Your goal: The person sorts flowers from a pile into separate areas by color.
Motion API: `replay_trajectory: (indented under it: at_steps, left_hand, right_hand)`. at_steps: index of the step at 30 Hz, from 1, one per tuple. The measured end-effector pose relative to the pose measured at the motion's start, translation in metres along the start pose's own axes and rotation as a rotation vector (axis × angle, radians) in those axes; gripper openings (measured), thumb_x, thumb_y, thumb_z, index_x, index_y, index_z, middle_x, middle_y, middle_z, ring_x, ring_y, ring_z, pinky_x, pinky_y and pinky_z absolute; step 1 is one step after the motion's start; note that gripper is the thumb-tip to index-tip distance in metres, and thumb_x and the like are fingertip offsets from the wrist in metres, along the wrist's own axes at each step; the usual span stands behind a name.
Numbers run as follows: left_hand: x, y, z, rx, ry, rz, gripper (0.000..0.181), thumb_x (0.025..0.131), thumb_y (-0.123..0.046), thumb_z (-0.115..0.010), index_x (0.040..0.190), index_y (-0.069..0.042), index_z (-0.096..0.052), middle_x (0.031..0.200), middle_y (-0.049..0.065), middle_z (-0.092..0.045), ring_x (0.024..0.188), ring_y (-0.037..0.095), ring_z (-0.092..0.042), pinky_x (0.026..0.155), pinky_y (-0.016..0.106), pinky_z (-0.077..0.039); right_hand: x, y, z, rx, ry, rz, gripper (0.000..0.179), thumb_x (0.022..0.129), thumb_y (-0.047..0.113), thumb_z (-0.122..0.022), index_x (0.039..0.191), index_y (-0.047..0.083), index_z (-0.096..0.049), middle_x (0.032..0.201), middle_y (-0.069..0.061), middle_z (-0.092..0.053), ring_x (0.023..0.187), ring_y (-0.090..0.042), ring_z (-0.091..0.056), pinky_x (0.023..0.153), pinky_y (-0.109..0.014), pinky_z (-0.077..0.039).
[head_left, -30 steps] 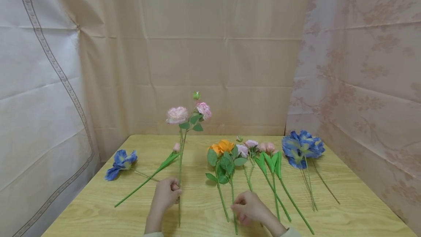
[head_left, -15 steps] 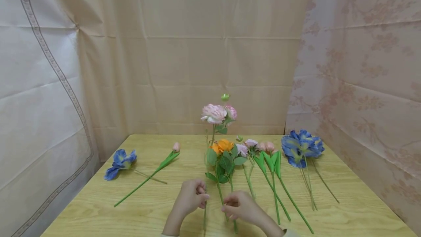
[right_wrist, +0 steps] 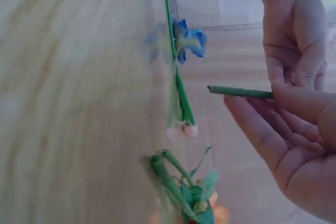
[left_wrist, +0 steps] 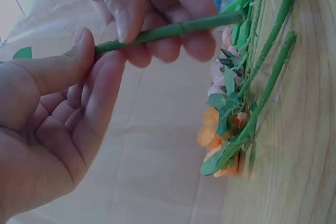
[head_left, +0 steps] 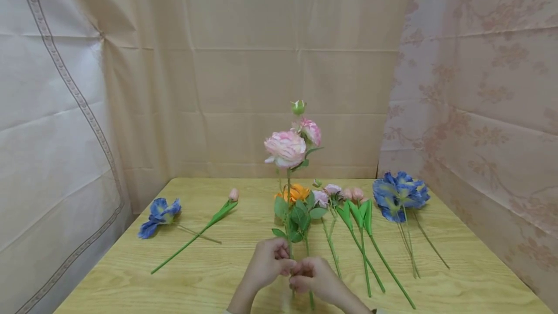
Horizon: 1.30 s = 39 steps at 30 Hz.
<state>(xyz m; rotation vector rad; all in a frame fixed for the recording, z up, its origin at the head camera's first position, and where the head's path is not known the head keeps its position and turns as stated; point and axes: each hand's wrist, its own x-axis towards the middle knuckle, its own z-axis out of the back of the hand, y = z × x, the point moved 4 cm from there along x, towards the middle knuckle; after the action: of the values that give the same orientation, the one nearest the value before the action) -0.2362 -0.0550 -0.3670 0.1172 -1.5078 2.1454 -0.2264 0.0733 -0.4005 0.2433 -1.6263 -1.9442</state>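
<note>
Over the front middle of the table, a pink peony (head_left: 285,148) with a green bud stands upright in my hands. My left hand (head_left: 268,265) pinches its green stem between thumb and forefinger. Close beside it my right hand (head_left: 320,282) has thumb and fingers on the same stem, lower down. In the left wrist view the stem (left_wrist: 194,25) passes between the right thumb and fingers. Its cut end (right_wrist: 212,89) sticks out past the right hand in the right wrist view. Behind the hands lie orange roses (head_left: 300,192) with green leaves, partly hidden by the peony.
On the wooden table (head_left: 131,285), a blue iris (head_left: 160,214) and a pink tulip (head_left: 233,195) lie to the left. To the right are pale pink flowers (head_left: 321,199), several tulips (head_left: 357,213) and a bunch of blue irises (head_left: 401,196). Cloth walls (head_left: 244,81) enclose the table.
My left hand has carried the peony rightward from the left to in front of the orange roses, and its blooms are higher. My right hand has shifted slightly left and now grips the stem too.
</note>
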Motion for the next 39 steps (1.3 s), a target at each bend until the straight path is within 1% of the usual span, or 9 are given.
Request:
replay_trajectory:
  at_steps: [5,8,10,18,23,25,29,35,39]
  left_hand:
    - [0.0,-0.005,0.002,0.093,-0.038,-0.034,0.015,0.069,-0.004,-0.073,0.07,-0.005,-0.059,0.061,-0.005,-0.054,0.052,0.003,-0.048,0.046,0.019,-0.04]
    - [0.001,-0.006,0.001,0.103,-0.051,-0.041,0.014,0.072,-0.012,-0.073,0.073,-0.005,-0.061,0.063,-0.005,-0.054,0.054,0.003,-0.047,0.047,0.02,-0.04]
    - [0.0,-0.005,-0.001,0.112,-0.052,-0.031,0.015,0.073,-0.015,-0.072,0.075,-0.004,-0.062,0.063,-0.004,-0.055,0.054,0.003,-0.047,0.047,0.02,-0.04]
    - [-0.002,-0.001,-0.007,0.095,0.008,0.033,0.009,0.082,-0.012,-0.064,0.078,-0.004,-0.063,0.064,0.001,-0.059,0.05,0.006,-0.051,0.046,0.019,-0.043]
    - [-0.002,0.0,-0.008,0.131,0.034,-0.014,0.012,0.083,-0.014,-0.063,0.078,-0.003,-0.063,0.063,-0.002,-0.058,0.049,0.004,-0.051,0.045,0.02,-0.043]
    - [-0.002,-0.001,-0.008,0.149,0.047,-0.059,0.014,0.084,-0.015,-0.062,0.078,-0.003,-0.062,0.062,-0.003,-0.058,0.048,0.003,-0.051,0.045,0.019,-0.043]
    - [-0.002,-0.001,-0.009,0.174,0.055,-0.083,0.014,0.085,-0.014,-0.061,0.077,-0.002,-0.062,0.062,-0.003,-0.058,0.047,0.001,-0.05,0.045,0.019,-0.042]
    - [0.0,0.001,-0.009,0.19,0.055,-0.012,0.012,0.084,-0.013,-0.062,0.078,-0.003,-0.063,0.06,0.0,-0.057,0.046,0.002,-0.048,0.044,0.018,-0.04]
    - [-0.002,0.003,-0.01,0.19,0.064,0.002,0.013,0.084,-0.015,-0.062,0.078,-0.003,-0.064,0.058,-0.003,-0.055,0.045,0.002,-0.047,0.042,0.018,-0.037]
  right_hand:
    - [-0.001,0.0,-0.003,-0.005,-0.041,0.101,0.019,0.085,-0.001,-0.057,0.09,-0.019,-0.054,0.082,-0.026,-0.06,0.071,-0.018,-0.064,0.06,-0.03,-0.052]
    - [-0.001,0.002,-0.002,-0.05,-0.078,0.166,0.016,0.085,-0.002,-0.056,0.088,-0.018,-0.053,0.08,-0.026,-0.059,0.068,-0.018,-0.064,0.057,-0.03,-0.052]
    - [-0.001,0.001,0.001,-0.081,-0.108,0.167,0.013,0.084,-0.005,-0.056,0.086,-0.017,-0.053,0.076,-0.024,-0.059,0.065,-0.018,-0.063,0.055,-0.031,-0.052]
    - [-0.004,-0.008,0.034,-0.285,-0.238,-0.058,0.007,0.08,-0.008,-0.058,0.074,-0.006,-0.054,0.066,-0.007,-0.056,0.054,-0.018,-0.058,0.048,-0.026,-0.05]
    - [-0.008,-0.015,0.055,-0.436,-0.314,-0.152,0.012,0.076,-0.009,-0.057,0.068,-0.002,-0.053,0.057,-0.003,-0.052,0.045,-0.014,-0.056,0.041,-0.025,-0.048]
    - [-0.01,-0.02,0.063,-0.453,-0.335,-0.205,0.014,0.075,-0.01,-0.057,0.067,-0.001,-0.051,0.057,-0.003,-0.05,0.044,-0.015,-0.056,0.042,-0.027,-0.048]
    - [-0.012,-0.024,0.074,-0.475,-0.359,-0.295,0.015,0.076,-0.011,-0.056,0.067,-0.001,-0.049,0.058,-0.005,-0.05,0.044,-0.016,-0.055,0.042,-0.028,-0.048]
    - [-0.013,-0.023,0.081,-0.496,-0.353,-0.351,0.023,0.077,-0.01,-0.056,0.062,0.002,-0.044,0.057,-0.007,-0.05,0.044,-0.016,-0.054,0.043,-0.029,-0.048]
    - [-0.015,-0.023,0.083,-0.528,-0.338,-0.353,0.029,0.075,-0.011,-0.055,0.056,0.005,-0.041,0.052,-0.006,-0.048,0.043,-0.015,-0.052,0.042,-0.028,-0.047]
